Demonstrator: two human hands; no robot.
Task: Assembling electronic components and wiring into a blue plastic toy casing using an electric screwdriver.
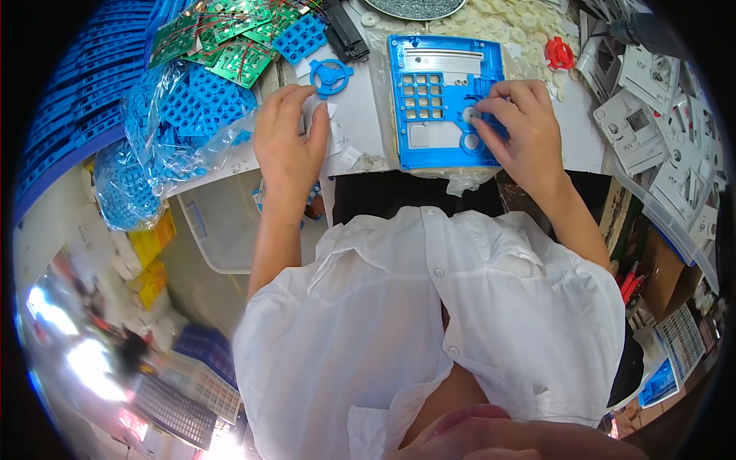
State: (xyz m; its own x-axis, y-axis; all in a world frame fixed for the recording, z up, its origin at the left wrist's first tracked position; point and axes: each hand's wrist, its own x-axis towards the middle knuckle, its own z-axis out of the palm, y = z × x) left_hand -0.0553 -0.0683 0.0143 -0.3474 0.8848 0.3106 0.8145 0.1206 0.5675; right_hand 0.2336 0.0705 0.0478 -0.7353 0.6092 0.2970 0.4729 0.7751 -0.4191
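A blue plastic housing (452, 143) lies on the table in front of me, with a grid of square openings on its left side. My right hand (521, 126) is over its right part. Thumb and fingertips close at the edge of a small white disc (469, 114) seated in the housing; the fingers partly cover it. My left hand (290, 134) is left of the housing, thumb and index finger apart, holding nothing. Its index fingertip comes close to a blue spoked ring (330, 78); whether they touch I cannot tell.
Blue keypad pieces (192, 100) fill a plastic bag at left, below green circuit boards (241, 61). Many cream round parts (521, 19) lie at the back, near a red ring (560, 54). White housings (640, 126) are heaped at right. A clear bin (222, 238) stands below the table edge.
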